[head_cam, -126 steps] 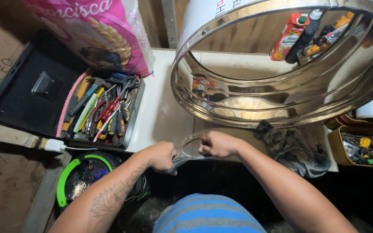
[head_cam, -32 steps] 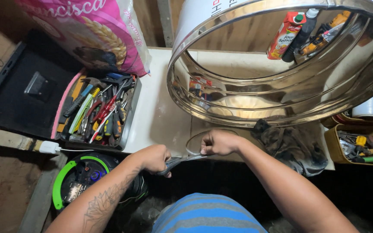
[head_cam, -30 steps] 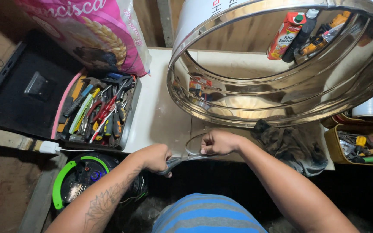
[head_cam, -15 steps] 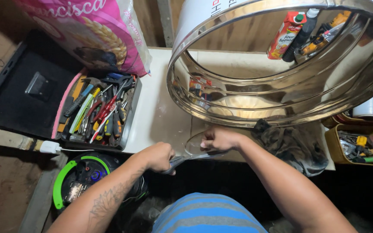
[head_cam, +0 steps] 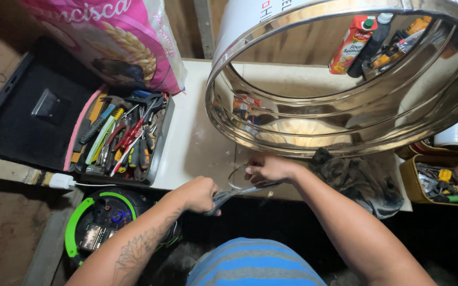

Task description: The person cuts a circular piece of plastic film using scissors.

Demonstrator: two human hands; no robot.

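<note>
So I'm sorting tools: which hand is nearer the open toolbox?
Left. The left hand grips the scissors just right of the toolbox; the right hand is farther right, holding a clear strip.

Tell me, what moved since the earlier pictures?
Not much. The left hand stays closed on the metal snips, and the right hand still grips the thin metal strip; both only shifted slightly at the white table edge. The big shiny drum and tool tray stayed put.

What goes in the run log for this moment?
left hand: holds metal snips | right hand: holds clear strip | bench edge
</note>
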